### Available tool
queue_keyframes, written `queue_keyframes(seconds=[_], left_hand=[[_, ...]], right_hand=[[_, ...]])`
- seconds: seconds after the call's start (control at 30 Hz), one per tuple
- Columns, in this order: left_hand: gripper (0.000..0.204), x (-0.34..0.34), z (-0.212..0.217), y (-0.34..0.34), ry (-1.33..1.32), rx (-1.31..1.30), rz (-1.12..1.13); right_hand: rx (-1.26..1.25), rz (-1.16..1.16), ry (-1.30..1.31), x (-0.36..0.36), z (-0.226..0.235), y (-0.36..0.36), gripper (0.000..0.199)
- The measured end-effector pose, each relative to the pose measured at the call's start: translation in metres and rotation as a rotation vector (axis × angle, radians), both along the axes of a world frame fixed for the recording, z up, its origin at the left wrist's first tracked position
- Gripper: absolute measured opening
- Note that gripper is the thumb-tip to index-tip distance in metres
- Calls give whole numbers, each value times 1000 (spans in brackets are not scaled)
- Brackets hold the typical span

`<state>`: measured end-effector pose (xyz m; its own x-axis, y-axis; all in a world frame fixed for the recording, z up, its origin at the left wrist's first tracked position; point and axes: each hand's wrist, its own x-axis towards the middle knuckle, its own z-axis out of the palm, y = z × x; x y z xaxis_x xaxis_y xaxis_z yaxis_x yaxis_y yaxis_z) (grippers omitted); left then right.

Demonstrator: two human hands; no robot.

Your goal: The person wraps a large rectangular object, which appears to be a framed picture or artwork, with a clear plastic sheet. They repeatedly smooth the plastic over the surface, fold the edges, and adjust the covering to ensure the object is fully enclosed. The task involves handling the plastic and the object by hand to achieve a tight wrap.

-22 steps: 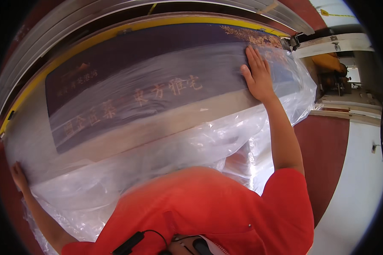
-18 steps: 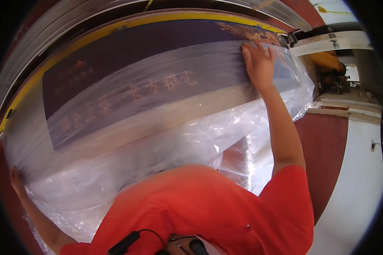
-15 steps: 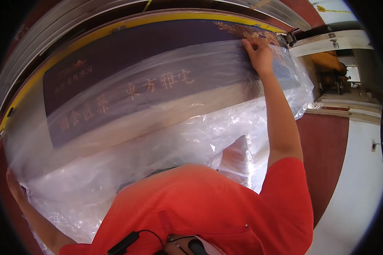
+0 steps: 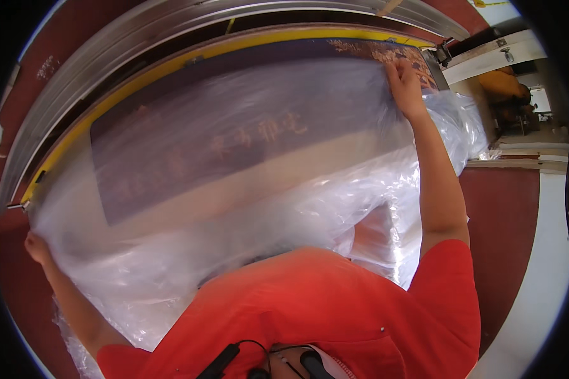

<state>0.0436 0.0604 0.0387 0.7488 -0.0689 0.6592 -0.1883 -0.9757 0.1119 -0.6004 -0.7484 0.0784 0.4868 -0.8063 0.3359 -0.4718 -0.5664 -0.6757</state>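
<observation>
A sheet of clear plastic film lies spread over a wide, dark purple printed panel with gold lettering. At the upper right, my right hand pinches the film's far edge above the panel's gold floral corner, which shows uncovered. Over at the left, my left hand is closed on the film's left edge, beside the panel's pale surround. Film hangs loosely in folds down toward my body. The lettering looks blurred through it.
A yellow edge strip runs along the far side, with a long silvery metal rail behind it. A dark clamp-like fitting sits at the far right corner. Dark red floor shows at the right, beside a white strip.
The film has been drawn farther over the panel, covering more of its upper left. My left hand has moved up and slightly right. The whole view has shifted a little.
</observation>
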Motion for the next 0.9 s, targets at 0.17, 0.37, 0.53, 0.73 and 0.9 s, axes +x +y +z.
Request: queue_keyframes(seconds=[0.17,0.37,0.53,0.73,0.9], left_hand=[[53,53,-37,-155,205,-206,-14],[66,122,-54,-141,472,105,54],[58,126,-86,-156,458,101,66],[40,158,-60,-124,496,200,86],[32,98,-65,-153,488,-715,-125]], right_hand=[[-281,-220,186,4,3,-70,30],[-43,-403,51,52,-23,-108,41],[-20,-530,5,47,-17,-80,47],[-108,-530,50,42,-33,-100,50],[5,-463,-58,47,-37,-105,49]])
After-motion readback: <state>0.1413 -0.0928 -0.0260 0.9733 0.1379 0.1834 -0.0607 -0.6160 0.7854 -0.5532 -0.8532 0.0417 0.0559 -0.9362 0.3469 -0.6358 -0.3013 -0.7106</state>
